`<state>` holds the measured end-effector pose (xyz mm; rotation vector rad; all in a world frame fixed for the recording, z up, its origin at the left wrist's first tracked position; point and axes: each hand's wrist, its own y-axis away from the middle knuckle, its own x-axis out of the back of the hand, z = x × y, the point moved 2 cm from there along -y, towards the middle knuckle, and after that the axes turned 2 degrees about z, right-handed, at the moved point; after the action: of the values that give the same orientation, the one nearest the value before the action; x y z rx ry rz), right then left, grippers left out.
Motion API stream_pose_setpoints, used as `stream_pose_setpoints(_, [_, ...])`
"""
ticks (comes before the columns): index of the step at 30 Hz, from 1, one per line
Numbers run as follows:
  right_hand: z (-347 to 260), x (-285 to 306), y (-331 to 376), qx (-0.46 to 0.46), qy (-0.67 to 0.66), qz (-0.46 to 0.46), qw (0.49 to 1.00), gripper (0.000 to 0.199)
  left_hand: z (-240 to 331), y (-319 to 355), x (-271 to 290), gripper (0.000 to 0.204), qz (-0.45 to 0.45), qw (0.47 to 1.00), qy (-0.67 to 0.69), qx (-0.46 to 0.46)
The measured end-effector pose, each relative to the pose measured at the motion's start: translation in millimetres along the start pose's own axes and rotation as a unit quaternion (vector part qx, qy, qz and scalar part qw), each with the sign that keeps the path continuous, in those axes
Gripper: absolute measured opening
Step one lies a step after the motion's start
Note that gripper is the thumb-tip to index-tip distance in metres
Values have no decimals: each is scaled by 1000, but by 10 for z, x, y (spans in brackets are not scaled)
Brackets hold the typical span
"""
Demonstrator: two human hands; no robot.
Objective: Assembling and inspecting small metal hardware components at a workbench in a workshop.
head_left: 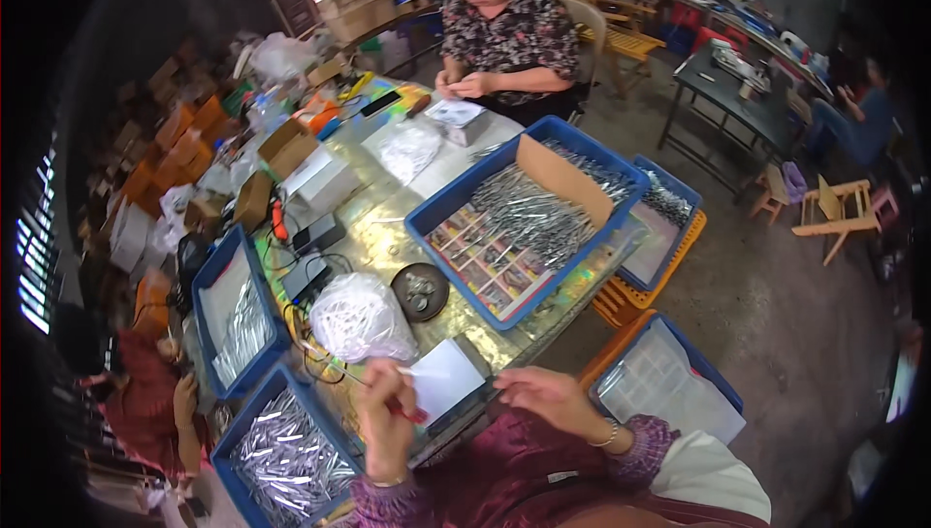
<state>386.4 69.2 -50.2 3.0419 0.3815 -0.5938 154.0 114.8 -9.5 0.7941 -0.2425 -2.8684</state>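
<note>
My left hand (386, 410) is closed in front of me at the table's near edge. A small red piece (418, 416) shows at its palm side and a pale thin piece by its fingertips, too blurred to name. Just right of it, my right hand (553, 398) hovers with fingers stretched out and nothing visible in them. Between and beyond both hands lies a white sheet (449, 387) on a dark flat block. Behind that rest a clear plastic bag (361, 319) full of white pieces and a round dark dish (420, 292) holding small things.
A large blue tray (424, 229) of thin metal parts sits on the table (383, 227). Two more blue trays (215, 450) (201, 300) stand at left. A co-worker (509, 38) sits across; another person (145, 402) is at left. Crates (640, 334) flank the right side.
</note>
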Motion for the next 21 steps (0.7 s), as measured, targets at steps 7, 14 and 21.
stream_pose_setpoints(7, [-441, -192, 11, 223, 203, -17, 953, 21, -701, 457, -412, 13, -150, 941, 151, 263])
stream_pose_setpoints(14, [-797, -49, 170, 285, 195, -39, 938, 14, -722, 668, -646, 26, -198, 924, 118, 305])
stream_pose_setpoints(21, [-1898, 400, 951, 630, 134, -64, 763, 24, -910, 792, -689, 17, -273, 897, 92, 336])
